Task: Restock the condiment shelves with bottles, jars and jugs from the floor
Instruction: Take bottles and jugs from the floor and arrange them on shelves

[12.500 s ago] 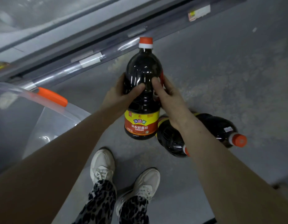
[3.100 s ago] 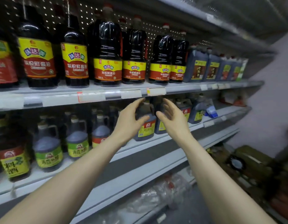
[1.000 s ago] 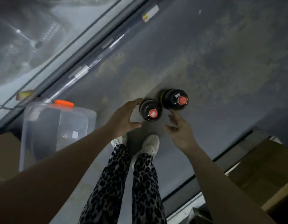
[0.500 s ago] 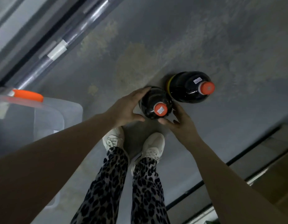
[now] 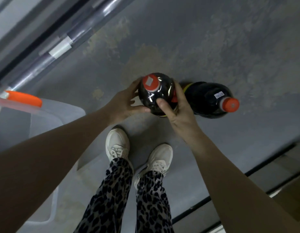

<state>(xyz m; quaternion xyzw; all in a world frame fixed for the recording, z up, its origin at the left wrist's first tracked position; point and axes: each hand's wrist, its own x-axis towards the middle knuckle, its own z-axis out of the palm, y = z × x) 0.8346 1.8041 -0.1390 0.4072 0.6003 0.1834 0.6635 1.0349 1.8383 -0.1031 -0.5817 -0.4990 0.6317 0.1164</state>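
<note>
Underfoot: grey, stained concrete floor. You are looking straight down at it past your pale trainers.
Shelf base: the metal foot rail of the shelving runs diagonally across the upper left.
Tub: clear plastic tub with an orange handle, on your left, apart from the bottles.
Waiting bottle: second sauce bottle, dark with an orange cap. It stands on the floor just right of the one you hold, untouched.
Task bottle: dark sauce bottle, in front of your feet, between your left hand and right hand.
Change: half a second ago it stood upright on the floor with your hands only closing in. Now its cap has swung up and leftward, so it looks lifted, or at least tipped off its base. The pick-up reads as made, the carry to the shelf is next, and one bottle stays behind.
Left fingers: spread and curled round the far left flank, thumb pressed under the near side.
Right fingers: thumb laid on the near shoulder, the rest wrapped round the right side between the two bottles.
Writing: white sticker on the held cap and another white tag on the waiting bottle's shoulder, the print on both too small to read. Only yellow label edges show, so no brand is legible.
</note>
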